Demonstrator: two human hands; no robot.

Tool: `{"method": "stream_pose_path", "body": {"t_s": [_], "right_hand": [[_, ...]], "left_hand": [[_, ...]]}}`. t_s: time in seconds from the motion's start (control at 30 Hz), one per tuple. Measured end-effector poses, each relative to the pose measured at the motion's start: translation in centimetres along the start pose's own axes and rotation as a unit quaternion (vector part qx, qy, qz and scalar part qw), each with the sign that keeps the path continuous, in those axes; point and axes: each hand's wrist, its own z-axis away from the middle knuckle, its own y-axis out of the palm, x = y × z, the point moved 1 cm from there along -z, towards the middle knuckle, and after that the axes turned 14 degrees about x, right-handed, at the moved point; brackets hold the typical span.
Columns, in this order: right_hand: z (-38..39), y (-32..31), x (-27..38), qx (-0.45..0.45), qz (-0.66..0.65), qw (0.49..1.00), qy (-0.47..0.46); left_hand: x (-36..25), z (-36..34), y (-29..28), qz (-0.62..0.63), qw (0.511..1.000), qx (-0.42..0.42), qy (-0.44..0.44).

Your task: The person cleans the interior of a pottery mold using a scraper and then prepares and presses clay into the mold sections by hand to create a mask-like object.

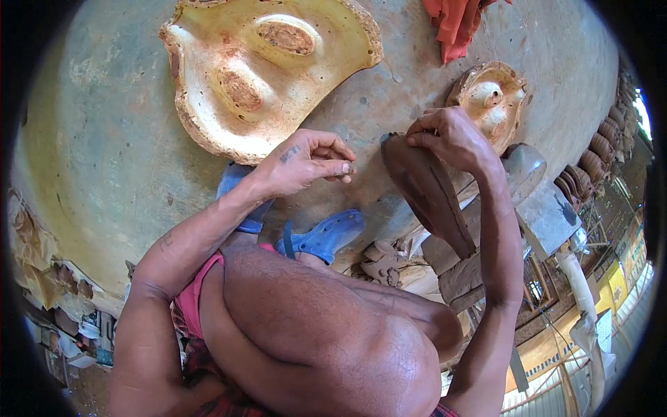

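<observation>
My right hand (448,139) has its thumb and fingers pinched on the upper end of a long, dark brown clay piece (424,184). This piece looks wet and smooth, with a lengthwise seam or fold, and slants down to the right toward some grey clay blocks (458,283). To its left, my left hand (306,163) hangs in the air with thumb and fingers brought together. Whatever small bit those fingertips hold is too small to name. Just beyond the left hand lies a large cream mould (292,97) with two raised humps. A smaller mould (511,104) sits behind the right hand.
A red cloth (455,31) lies at the far side of the concrete floor (111,139). Blue clogs (326,233) are on my feet, close below the left hand. A rounded grey lump (524,167) stands right of the right wrist. Stacked brown clay pieces (601,156) line the right edge.
</observation>
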Motion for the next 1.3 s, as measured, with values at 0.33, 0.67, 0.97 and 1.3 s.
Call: {"method": "stream_pose_path", "body": {"t_s": [0.33, 0.67, 0.97, 1.3], "right_hand": [[0.3, -0.5, -2.1, -0.143, -0.016, 0.989, -0.029], [-2.0, -1.6, -2.5, 0.070, 0.029, 0.993, 0.092], [-5.8, -0.8, -4.8, 0.120, 0.047, 0.988, 0.088], [-7.3, -0.3, -3.8, 0.114, 0.114, 0.981, 0.110]], "left_hand": [[0.0, -0.1, -0.1, -0.019, 1.000, -0.009, -0.003], [0.2, -0.2, -0.2, -0.017, 1.000, -0.012, -0.005], [0.3, -0.2, -0.2, 0.003, 1.000, -0.014, 0.001], [-0.1, -0.2, -0.1, -0.002, 1.000, -0.013, -0.015]]}}
